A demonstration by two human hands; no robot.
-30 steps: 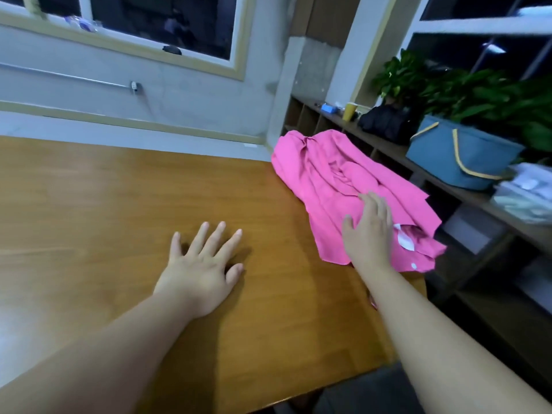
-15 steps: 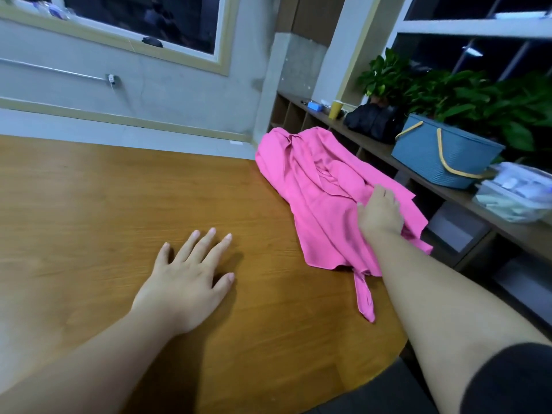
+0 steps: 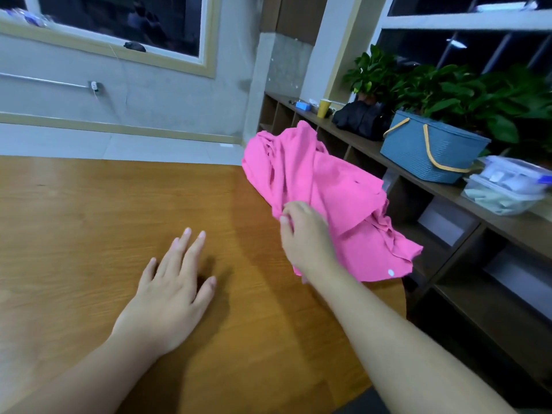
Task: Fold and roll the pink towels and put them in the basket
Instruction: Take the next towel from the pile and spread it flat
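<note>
Pink towels in right hand

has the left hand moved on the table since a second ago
No. The left hand lies flat, fingers spread, on the same part of the wooden table, left of the pink towels.

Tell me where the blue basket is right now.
In the head view the blue basket sits on the wooden shelf unit at the right, beyond the table edge, between a black bag and clear plastic containers, in front of the plants.
</note>
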